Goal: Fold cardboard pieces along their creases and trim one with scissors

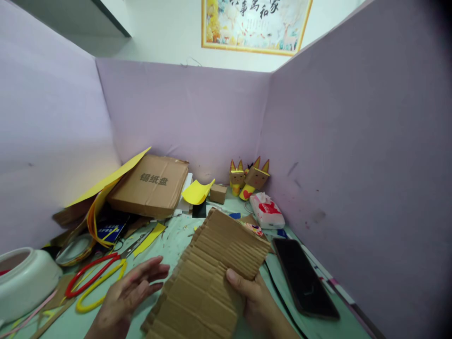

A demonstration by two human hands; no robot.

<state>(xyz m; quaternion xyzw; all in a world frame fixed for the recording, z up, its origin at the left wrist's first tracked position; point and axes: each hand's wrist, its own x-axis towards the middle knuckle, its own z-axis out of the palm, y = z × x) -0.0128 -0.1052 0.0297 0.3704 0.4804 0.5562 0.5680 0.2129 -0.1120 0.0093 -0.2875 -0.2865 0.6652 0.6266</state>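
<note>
- Presently I see ribbed, ragged-edged cardboard (199, 287) at six o'clock, slanting over the pale green tabletop (174, 240).
- My right grip (252, 294) grasps its right edge, thumb flat on the corrugations.
- My left grip (132, 289), at seven o'clock, is released, fingers loosely curved, near the cardboard.
- Loop-handled metal scissors (124, 254) lie at eight o'clock; a smooth, dark, rectangular phone (304, 278) at five.
</note>
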